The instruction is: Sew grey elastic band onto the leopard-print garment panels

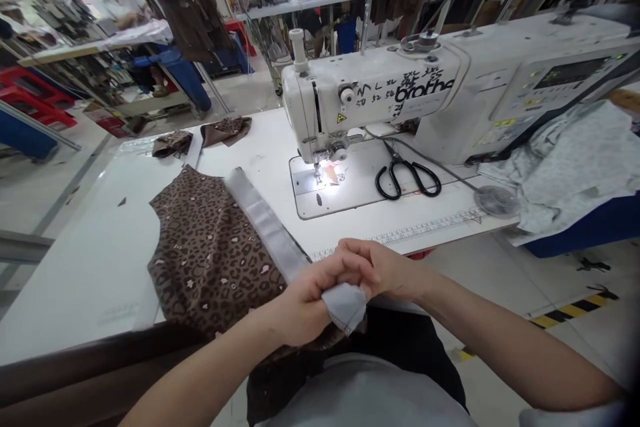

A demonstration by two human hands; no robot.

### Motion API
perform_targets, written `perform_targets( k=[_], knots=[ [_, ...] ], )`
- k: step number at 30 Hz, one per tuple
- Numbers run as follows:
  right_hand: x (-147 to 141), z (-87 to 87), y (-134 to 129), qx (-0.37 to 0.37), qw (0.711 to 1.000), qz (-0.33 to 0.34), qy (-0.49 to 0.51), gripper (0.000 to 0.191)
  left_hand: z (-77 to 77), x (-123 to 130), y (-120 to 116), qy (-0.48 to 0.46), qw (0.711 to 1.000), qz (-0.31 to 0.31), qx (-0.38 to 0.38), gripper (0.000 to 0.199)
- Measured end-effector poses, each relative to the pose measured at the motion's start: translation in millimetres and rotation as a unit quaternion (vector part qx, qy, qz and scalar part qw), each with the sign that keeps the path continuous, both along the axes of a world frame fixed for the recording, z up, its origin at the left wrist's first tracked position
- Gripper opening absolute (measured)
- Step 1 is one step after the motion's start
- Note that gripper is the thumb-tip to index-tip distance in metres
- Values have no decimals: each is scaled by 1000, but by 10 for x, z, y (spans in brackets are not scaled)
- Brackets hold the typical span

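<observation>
Both hands meet at the table's front edge, over my lap. My left hand (pixel 315 300) is closed on a pale grey end of cloth (pixel 346 307) that folds out between the hands. My right hand (pixel 380 270) presses against it, its fingers curled around the same bunched fabric. A brown leopard-print fabric piece (pixel 215 247) lies on the white table to the left, with a grey strip (pixel 260 220) along its right edge, running down towards my hands. Part of the print hangs below them.
A white sewing machine (pixel 370 93) stands behind my hands, its needle area lit. Black-handled scissors (pixel 407 177) lie right of the needle. Two small brown fabric pieces (pixel 173 143) (pixel 226 131) are at the back left. Pale printed cloth (pixel 575 160) is heaped at right. A person (pixel 120 3) sits far left.
</observation>
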State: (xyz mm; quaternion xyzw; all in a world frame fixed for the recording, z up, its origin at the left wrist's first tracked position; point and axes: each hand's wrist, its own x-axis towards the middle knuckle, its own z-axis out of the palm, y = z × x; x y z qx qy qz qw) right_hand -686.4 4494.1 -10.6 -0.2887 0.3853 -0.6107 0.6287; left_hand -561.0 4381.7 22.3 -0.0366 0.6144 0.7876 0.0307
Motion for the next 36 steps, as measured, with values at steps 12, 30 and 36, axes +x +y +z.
perform_targets(
  k=[12, 30, 36],
  knots=[
    [386, -86, -105, 31, 953, -275, 124, 35, -116, -181, -324, -32, 932, 281, -227, 22],
    [191, 294, 124, -230, 748, -207, 587, 16, -225, 173, -108, -99, 988, 26, 120, 39],
    [122, 303, 375, -93, 711, -360, 597, 8, -65, 793, -576, -234, 783, -86, -570, 20]
  ],
)
